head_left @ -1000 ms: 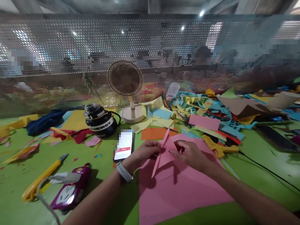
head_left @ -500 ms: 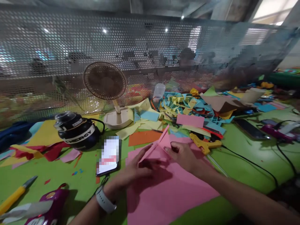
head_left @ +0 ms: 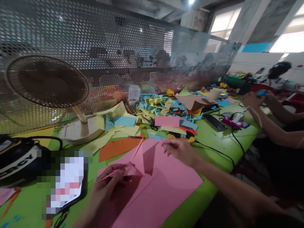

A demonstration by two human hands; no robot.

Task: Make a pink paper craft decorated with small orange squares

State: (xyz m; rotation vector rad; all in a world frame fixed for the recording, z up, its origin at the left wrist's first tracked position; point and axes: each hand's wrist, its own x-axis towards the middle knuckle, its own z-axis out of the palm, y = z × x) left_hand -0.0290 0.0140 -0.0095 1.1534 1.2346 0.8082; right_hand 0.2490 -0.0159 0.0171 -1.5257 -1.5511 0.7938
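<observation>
My left hand is closed on a small folded piece of pink paper, thumb and fingers pinching it. Under both hands lies a large pink sheet with a straight line across it. A darker pink patch shows just beyond the folded piece; I cannot tell whether it is a shadow or a fold. My right hand hovers over the sheet's far right part, its fingers loosely bent and apart, holding nothing visible. Just past that hand is a yellow glue gun, partly hidden, its cord running right.
Left stand a fan, a dark round bottle and a lit phone. Behind lie an orange sheet, scissors and a scrap heap. A dark phone and another person's arms are at right.
My right hand has let go of the folded pink paper and moved off to the right. The left hand now pinches it. The view has swung right, bringing another person into sight.
</observation>
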